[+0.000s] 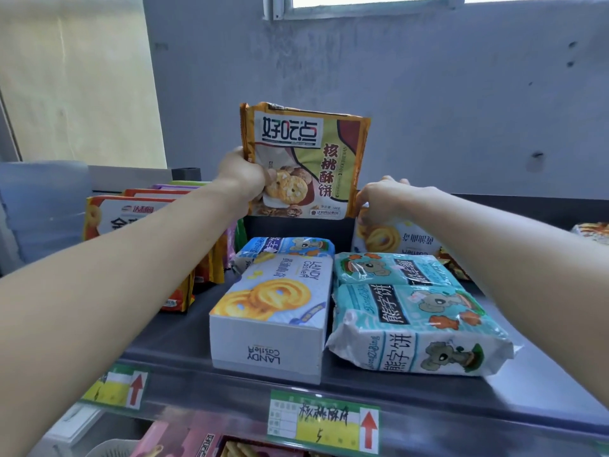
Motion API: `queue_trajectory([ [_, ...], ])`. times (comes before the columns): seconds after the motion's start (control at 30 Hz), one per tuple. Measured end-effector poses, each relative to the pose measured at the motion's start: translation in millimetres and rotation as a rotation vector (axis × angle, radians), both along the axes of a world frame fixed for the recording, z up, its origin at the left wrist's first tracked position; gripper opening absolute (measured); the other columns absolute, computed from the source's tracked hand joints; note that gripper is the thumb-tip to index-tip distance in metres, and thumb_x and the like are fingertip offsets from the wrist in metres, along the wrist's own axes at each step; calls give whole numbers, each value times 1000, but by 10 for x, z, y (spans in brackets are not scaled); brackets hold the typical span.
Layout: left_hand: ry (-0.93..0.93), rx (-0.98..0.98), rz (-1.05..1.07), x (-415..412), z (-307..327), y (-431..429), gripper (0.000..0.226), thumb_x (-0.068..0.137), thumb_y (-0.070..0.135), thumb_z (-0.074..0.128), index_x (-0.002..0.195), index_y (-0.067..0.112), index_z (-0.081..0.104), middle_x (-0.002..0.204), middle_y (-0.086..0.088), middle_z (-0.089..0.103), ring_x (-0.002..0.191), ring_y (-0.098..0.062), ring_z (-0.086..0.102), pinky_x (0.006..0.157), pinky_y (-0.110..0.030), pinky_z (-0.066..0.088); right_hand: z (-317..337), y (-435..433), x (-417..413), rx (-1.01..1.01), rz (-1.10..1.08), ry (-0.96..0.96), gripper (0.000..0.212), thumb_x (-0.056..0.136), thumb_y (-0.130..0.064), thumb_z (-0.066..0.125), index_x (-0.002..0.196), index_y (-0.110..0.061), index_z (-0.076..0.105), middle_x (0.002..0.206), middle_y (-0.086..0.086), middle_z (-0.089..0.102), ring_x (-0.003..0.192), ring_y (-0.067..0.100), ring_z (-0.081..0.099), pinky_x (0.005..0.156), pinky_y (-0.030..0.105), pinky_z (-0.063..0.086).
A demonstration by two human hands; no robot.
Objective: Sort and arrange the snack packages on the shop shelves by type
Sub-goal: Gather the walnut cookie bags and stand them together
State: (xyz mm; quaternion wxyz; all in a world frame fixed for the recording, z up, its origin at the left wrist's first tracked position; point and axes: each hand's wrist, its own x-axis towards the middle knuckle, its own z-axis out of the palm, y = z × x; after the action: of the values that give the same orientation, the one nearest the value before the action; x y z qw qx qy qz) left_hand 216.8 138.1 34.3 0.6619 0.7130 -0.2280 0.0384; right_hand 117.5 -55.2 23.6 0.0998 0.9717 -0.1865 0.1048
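My left hand (245, 174) grips a brown and green walnut cookie bag (306, 159) by its left edge and holds it upright above the back of the top shelf (184, 328). My right hand (384, 196) reaches to the back right and pinches the top of a white butter cookie package (392, 239) lying there. In front lie a white Landy Castle cookie box (273, 311), a blue bear biscuit bag (286, 245) behind it, and two teal bear biscuit bags (415, 324), (392, 267).
A row of upright orange and white snack bags (131, 209) fills the shelf's left side. Another packet (593, 230) peeks in at the far right. Price labels (324, 422) hang on the shelf's front edge. More packages (184, 440) sit on the shelf below. A grey wall stands behind.
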Motion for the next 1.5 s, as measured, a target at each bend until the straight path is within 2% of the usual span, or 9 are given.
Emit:
queue_trajectory([
  [0.23, 41, 15, -16, 120, -32, -154, 30, 90, 4, 57, 117, 17, 58, 117, -6, 64, 106, -27, 60, 91, -41, 51, 8, -58, 48, 94, -84, 20, 39, 81, -44, 65, 115, -25, 63, 112, 6, 60, 109, 27, 49, 93, 39, 43],
  [0.33, 76, 11, -50, 156, -51, -226, 30, 90, 2, 56, 116, 16, 59, 116, -7, 65, 104, -27, 61, 90, -40, 51, 105, -74, 29, 432, -19, -181, 34, 79, -28, 72, 107, -10, 65, 105, 3, 65, 89, 19, 57, 77, 26, 43],
  [0.43, 101, 5, -102, 181, -77, -334, 32, 90, -2, 53, 116, 15, 59, 117, -8, 65, 103, -27, 61, 90, -41, 52, 166, -77, 8, 937, 131, -463, 17, 79, -11, 73, 93, -14, 65, 105, 2, 69, 84, 14, 65, 78, 26, 50],
  [0.5, 104, -15, -128, 196, -94, -407, 35, 90, -5, 49, 119, 13, 57, 118, -9, 64, 104, -27, 60, 89, -41, 52, 179, -77, 56, 1036, 167, -580, 17, 81, -6, 71, 95, -13, 64, 106, 5, 70, 84, 16, 67, 78, 29, 53],
  [0.77, 211, 279, -80, 390, -301, -482, 30, 87, -9, 54, 116, -3, 58, 115, -21, 63, 102, -34, 62, 91, -43, 52, 34, -53, 233, 755, -55, -549, 36, 79, -20, 75, 108, -4, 62, 107, 11, 65, 91, 24, 63, 78, 32, 53],
  [0.9, 208, 452, -52, 433, -471, -475, 23, 87, -3, 56, 109, -1, 62, 111, -19, 65, 101, -32, 62, 90, -40, 52, -14, -45, 238, 634, -71, -573, 51, 82, -26, 71, 124, -9, 47, 119, 9, 55, 107, 26, 56, 91, 40, 50],
  [1.13, 93, 647, 9, 421, -409, -422, 25, 85, 9, 64, 109, 8, 58, 101, -9, 57, 89, -24, 54, 69, -32, 42, -36, -19, 264, 585, -91, -566, 29, 84, -26, 70, 104, -9, 57, 105, 10, 62, 95, 27, 61, 84, 38, 52],
  [1.3, 63, 626, -14, 399, -430, -399, 21, 86, 14, 65, 106, 11, 59, 98, -6, 59, 72, -16, 49, 56, -26, 37, -55, -15, 259, 540, -120, -589, 23, 84, -26, 69, 97, -10, 59, 101, 10, 63, 90, 26, 61, 74, 33, 50],
  [1.5, 66, 598, -17, 259, -387, -392, 27, 88, 13, 63, 114, 7, 58, 105, -9, 60, 89, -22, 53, 72, -31, 40, -31, 19, 188, 500, -123, -608, 36, 87, -27, 65, 115, -9, 54, 118, 10, 59, 103, 28, 57, 85, 35, 47],
])
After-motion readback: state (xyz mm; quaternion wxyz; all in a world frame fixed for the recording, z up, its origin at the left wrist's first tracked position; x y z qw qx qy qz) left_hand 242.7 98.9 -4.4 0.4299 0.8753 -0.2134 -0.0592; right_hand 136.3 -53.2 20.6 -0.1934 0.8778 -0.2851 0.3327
